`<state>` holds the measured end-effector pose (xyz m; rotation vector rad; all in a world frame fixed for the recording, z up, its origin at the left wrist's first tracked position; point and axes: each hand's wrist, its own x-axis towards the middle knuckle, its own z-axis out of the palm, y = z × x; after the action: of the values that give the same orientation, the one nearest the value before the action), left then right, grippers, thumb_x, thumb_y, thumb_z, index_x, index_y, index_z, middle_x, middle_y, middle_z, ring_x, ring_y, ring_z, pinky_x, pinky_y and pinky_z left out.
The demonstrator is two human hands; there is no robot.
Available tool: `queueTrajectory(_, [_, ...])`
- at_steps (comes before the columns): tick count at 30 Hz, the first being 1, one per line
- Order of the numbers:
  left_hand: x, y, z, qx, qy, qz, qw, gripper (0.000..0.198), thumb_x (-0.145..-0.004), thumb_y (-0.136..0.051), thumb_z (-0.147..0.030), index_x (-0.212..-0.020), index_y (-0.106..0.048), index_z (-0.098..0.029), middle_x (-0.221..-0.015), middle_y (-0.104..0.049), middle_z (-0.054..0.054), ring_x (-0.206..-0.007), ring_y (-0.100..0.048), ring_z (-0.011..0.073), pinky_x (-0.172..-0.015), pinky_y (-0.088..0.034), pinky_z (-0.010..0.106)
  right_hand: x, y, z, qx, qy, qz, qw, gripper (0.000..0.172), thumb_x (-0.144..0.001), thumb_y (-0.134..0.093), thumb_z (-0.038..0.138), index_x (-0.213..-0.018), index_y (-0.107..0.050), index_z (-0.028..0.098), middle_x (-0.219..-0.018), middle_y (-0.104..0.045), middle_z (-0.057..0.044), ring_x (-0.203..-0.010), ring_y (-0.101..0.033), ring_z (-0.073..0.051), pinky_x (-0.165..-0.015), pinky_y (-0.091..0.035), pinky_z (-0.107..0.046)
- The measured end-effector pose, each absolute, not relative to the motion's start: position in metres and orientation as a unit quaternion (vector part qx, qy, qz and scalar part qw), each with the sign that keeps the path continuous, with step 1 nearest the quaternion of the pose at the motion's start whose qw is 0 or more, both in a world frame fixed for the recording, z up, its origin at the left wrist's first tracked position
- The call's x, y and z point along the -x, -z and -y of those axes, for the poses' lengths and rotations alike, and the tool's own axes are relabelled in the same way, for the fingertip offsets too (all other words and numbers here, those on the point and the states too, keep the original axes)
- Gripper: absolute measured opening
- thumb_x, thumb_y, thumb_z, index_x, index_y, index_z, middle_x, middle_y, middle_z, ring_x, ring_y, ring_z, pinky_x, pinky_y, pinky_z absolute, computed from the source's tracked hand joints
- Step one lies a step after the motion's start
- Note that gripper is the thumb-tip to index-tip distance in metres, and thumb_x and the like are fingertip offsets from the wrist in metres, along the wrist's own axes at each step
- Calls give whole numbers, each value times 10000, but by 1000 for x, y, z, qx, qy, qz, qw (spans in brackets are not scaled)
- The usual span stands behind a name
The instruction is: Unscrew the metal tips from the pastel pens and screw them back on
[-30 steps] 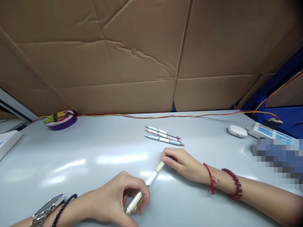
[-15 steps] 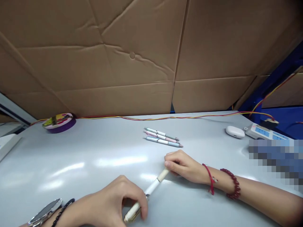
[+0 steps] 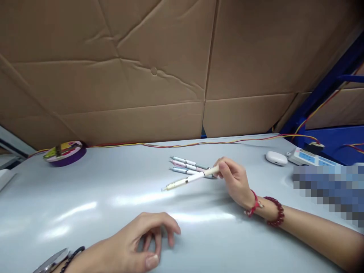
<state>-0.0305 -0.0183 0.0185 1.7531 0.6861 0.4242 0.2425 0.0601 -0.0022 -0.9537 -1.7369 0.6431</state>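
My right hand (image 3: 231,178) pinches a cream-and-white pen (image 3: 196,176) by its cream end, holding it up over the table with the clip end pointing left. Behind the held pen three more pens lie side by side: a green-grey one (image 3: 184,160), a pink one (image 3: 182,164) and a light blue one (image 3: 182,171). The held pen partly covers the blue one, and my right fingers hide some of the tips. My left hand (image 3: 142,239) hovers low over the front of the table, fingers curled but apart, with nothing in them.
A round purple tin (image 3: 66,155) sits at the back left of the grey table (image 3: 93,182). Red and yellow wires (image 3: 159,145) run along the back edge below a cardboard wall (image 3: 142,87). At right are a white earbud case (image 3: 276,158) and a power strip (image 3: 309,156).
The cream-and-white pen has left my left hand and risen toward the three pens in my right hand. My left fingers have opened. The view has shifted slightly.
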Motion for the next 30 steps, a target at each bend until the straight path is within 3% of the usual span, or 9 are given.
queueTrajectory(5, [27, -23, 17, -770, -137, -318, 536, 645, -806, -369, -758, -921, -598, -167, -798, -607, 42, -634, -549, 142, -557, -434, 208, -250, 3, -81, 436, -207, 725, 490, 194, -926, -441, 351, -855, -550, 207, -855, -586, -37, -811, -511, -198, -744, -406, -321])
queueTrajectory(10, [25, -25, 17, -767, -126, -338, 531, 661, -813, -350, -758, -892, -610, -156, -766, -615, 44, -623, -539, 139, -555, -435, 207, -246, 6, -82, 428, -184, 780, 418, 116, -883, -480, 278, -923, -567, 211, -1074, -585, -76, -1068, -472, -258, -922, -375, -419])
queueTrajectory(15, [23, -26, 17, -771, -130, -345, 519, 596, -842, -379, -703, -873, -622, -160, -752, -612, 34, -618, -536, 133, -555, -434, 196, -243, 9, -80, 410, -150, 845, 308, 451, -858, -557, 353, -1273, -459, 204, -1350, -443, -129, -1225, -401, -306, -993, -350, -486])
queueTrajectory(18, [22, -25, 16, -776, -127, -353, 507, 445, -873, -447, -571, -861, -624, -164, -733, -607, 21, -605, -534, 124, -549, -428, 187, -242, 11, -79, 382, -123, 888, 225, 400, -902, -502, 319, -1285, -463, 209, -1317, -486, -125, -1175, -465, -280, -967, -391, -460])
queueTrajectory(21, [22, -22, 17, -793, -124, -352, 481, 234, -890, -483, -361, -832, -607, -171, -664, -586, -6, -563, -523, 107, -507, -401, 167, -243, 10, -78, 342, -132, 905, 214, 294, -901, -506, 275, -1189, -534, 223, -1234, -555, -83, -1103, -518, -222, -933, -432, -372])
queueTrajectory(25, [26, -18, 21, -877, -233, -297, 296, 157, -861, -433, -128, -757, -532, -189, -599, -537, -20, -523, -481, 108, -521, -409, 191, -242, 4, -72, 249, -148, 938, 188, 236, -902, -529, 290, -1128, -553, 224, -1183, -593, -66, -1061, -540, -202, -917, -435, -356])
queueTrajectory(28, [30, -15, 23, -905, -295, -276, 134, 224, -813, -448, -53, -951, -541, -203, -879, -617, 50, -862, -572, 192, -795, -473, 302, -239, 3, -63, 239, -165, 937, 193, 245, -918, -520, 342, -1123, -544, 209, -1194, -589, -81, -1093, -526, -211, -942, -426, -372])
queueTrajectory(30, [32, -12, 22, -893, -270, -345, 101, 353, -844, -469, -102, -1174, -481, -225, -1225, -516, 103, -1198, -423, 278, -973, -397, 434, -236, 4, -55, 269, -178, 922, 213, 345, -919, -509, 385, -1205, -495, 194, -1276, -533, -106, -1198, -457, -231, -1006, -387, -405])
